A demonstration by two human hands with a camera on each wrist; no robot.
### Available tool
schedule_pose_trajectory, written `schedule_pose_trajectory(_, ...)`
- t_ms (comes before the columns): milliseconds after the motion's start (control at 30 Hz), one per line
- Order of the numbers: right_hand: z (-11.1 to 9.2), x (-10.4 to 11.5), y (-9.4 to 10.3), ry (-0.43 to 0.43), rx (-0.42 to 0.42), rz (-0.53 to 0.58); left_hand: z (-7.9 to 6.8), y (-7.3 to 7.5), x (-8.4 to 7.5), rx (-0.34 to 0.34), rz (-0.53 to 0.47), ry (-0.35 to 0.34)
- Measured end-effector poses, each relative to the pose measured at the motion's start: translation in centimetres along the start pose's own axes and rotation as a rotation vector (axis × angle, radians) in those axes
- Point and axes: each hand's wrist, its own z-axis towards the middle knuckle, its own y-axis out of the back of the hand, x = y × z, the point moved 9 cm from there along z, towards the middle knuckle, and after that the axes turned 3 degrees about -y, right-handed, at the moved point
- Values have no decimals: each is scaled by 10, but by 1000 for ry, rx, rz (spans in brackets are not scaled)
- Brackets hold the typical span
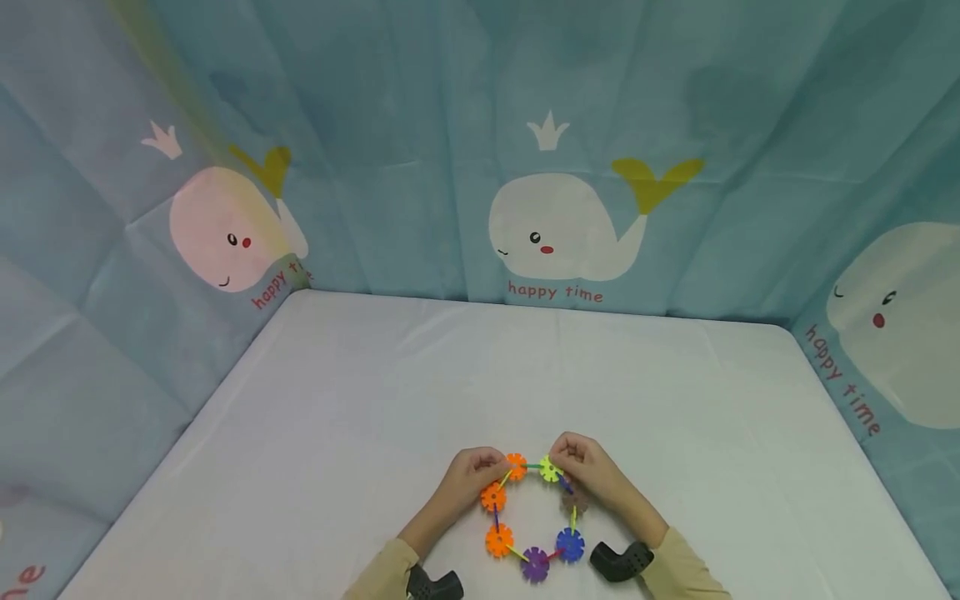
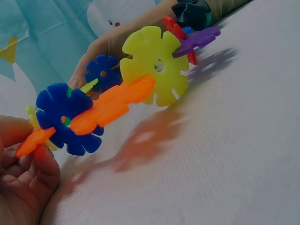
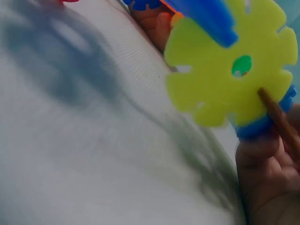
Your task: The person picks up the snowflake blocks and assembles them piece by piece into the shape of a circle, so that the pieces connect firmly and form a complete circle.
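Note:
Notched flower-shaped plastic discs, slotted edge to edge, form a ring low in the head view. Orange discs point(image 1: 498, 541) make up its left side; a purple disc point(image 1: 536, 565) and a blue disc point(image 1: 570, 545) sit at the near side. My left hand point(image 1: 471, 481) pinches an orange disc point(image 2: 35, 142) between thumb and fingers at the ring's far left. At the far right, beside a yellow-green disc point(image 1: 549, 469), my right hand point(image 1: 596, 475) grips the ring. In the right wrist view its fingers are at a brown disc point(image 3: 280, 117) slotted into a yellow disc point(image 3: 211, 84).
White cloth covers the table point(image 1: 360, 400). A blue curtain point(image 1: 390, 167) printed with whales rises behind and at both sides. Black wrist devices point(image 1: 621, 562) are strapped at both sleeves. In the left wrist view, the ring casts a shadow point(image 2: 147, 140) on the cloth.

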Motion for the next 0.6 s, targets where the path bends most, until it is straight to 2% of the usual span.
schedule_pose_trajectory(67, -1, -1, -1, 1, 6, 12, -1, -1, -1, -9, 8, 38)
schedule_pose_trajectory(167, -1, -10, 2, -11, 2, 13, -3, -1, -12, -34, -9, 48)
schedule_pose_trajectory(233, -2, -17, 8, -37, -29, 9, -4, -1, -18, -57, -32, 47)
schedule_pose_trajectory(300, -3, -26, 18, -83, -81, 32, -4, 0, -18, -76, -110, 62)
schedule_pose_trajectory(367, -5, -35, 30, -149, -162, 116, -3, 0, -11, -88, -205, 96)
schedule_pose_trajectory(500, -14, -52, 55, -286, -398, 318, -2, -2, 11, -111, -434, 177)
schedule_pose_trajectory(600, -19, -57, 66, -332, -533, 365, -2, -4, 17, -118, -517, 192)
